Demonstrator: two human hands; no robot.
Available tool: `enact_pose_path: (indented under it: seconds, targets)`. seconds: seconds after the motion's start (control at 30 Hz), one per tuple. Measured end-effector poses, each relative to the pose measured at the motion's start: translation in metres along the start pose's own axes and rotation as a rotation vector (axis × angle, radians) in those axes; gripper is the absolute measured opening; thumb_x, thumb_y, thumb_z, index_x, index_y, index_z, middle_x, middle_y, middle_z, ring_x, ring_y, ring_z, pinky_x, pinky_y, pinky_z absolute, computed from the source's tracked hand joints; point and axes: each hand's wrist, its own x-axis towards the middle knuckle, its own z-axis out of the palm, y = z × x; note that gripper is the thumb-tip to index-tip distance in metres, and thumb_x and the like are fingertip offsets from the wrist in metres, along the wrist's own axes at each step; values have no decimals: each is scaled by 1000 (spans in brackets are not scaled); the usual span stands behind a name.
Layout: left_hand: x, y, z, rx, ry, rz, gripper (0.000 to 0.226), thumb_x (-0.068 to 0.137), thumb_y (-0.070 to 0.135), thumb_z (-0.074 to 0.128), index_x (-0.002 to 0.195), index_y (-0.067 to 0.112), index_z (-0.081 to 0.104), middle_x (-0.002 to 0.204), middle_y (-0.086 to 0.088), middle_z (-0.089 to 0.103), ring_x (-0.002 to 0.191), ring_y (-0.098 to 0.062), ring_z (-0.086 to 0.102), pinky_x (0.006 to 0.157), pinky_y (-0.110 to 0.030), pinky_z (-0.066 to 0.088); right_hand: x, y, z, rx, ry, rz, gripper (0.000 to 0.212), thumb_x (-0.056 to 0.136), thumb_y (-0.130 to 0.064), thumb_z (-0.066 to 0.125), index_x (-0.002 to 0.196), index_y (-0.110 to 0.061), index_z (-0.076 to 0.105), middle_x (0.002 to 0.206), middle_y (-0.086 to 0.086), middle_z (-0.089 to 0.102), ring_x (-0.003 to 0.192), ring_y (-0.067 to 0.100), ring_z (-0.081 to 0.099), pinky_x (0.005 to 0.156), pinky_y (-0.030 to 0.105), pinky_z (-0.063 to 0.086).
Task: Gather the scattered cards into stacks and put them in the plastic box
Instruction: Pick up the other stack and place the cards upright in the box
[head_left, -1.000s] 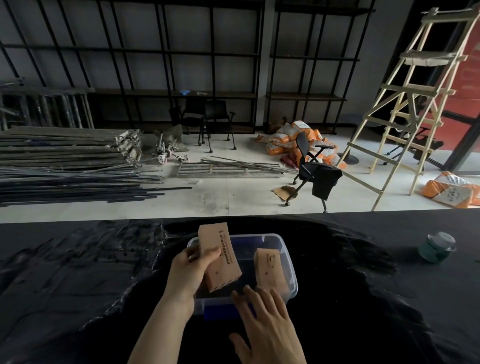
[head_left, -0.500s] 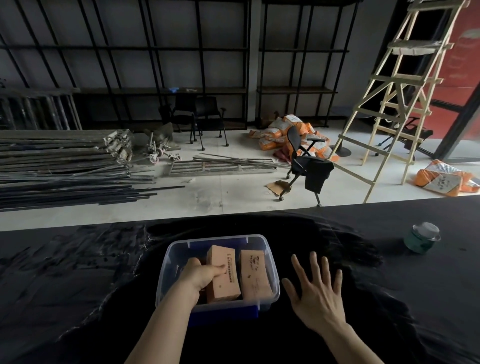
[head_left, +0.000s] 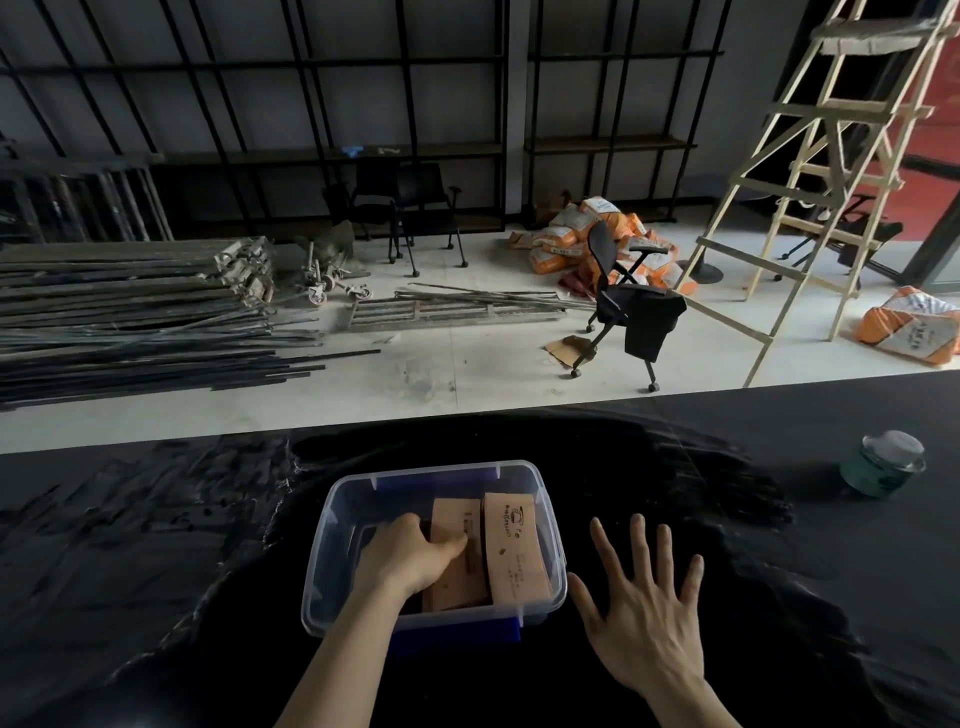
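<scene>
The clear plastic box (head_left: 550, 525) sits on the black table (head_left: 156, 571), straight in front of the person, and everything else is easiest placed from it. Two stacks of tan cards lie inside, side by side toward the box's right half. The left stack (head_left: 452, 582) is the one being handled: the left hand (head_left: 410, 558) reaches over the near rim and down into the box, fingers curled around the stack's left edge and thumb pressed on its top face, gripping it as it rests low in the box. The right stack (head_left: 514, 545) lies just beside it, against the box's right wall, with a small printed logo and lines of text showing on top; no hand touches it.

The right hand (head_left: 641, 613) is outside the box, just off its right wall, palm down over the black table with all five fingers spread wide and holding nothing. I cannot tell whether it rests on the surface or floats just above it.

Further right of the box, well apart, a green jar (head_left: 880, 467) with a clear lid stands on the table. Beyond the box's far side the table ends and the pale floor holds an office chair (head_left: 631, 306) and a wooden ladder (head_left: 810, 171)
</scene>
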Motion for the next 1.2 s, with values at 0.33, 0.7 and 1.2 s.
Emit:
enact_pose_path:
  seconds: [0.33, 0.7, 1.2]
  targets:
    - [-5, 5, 4, 134, 28, 89, 43, 95, 48, 59, 127, 19, 61, 110, 0, 72, 99, -21, 69, 81, -35, 55, -1, 0, 0, -2, 3, 0, 89, 81, -86, -12, 160, -46, -5, 174, 9, -5, 158, 34, -13, 123, 66, -3]
    - [-3, 5, 7, 74, -8, 114, 47, 96, 46, 59, 135, 19, 55, 126, -1, 68, 105, -20, 65, 89, -36, 54, -2, 0, -2, 8, 0, -9, 87, 84, -85, -6, 161, -45, -3, 174, 9, -5, 157, 34, -14, 123, 66, -3]
    - [-3, 4, 11, 57, -1, 112, 47, 95, 44, 62, 135, 20, 54, 128, 2, 68, 109, -21, 66, 81, -31, 51, -1, 0, -4, 5, -1, -17, 87, 83, -84, -8, 161, -45, -6, 174, 9, -6, 157, 35, -14, 123, 66, -2]
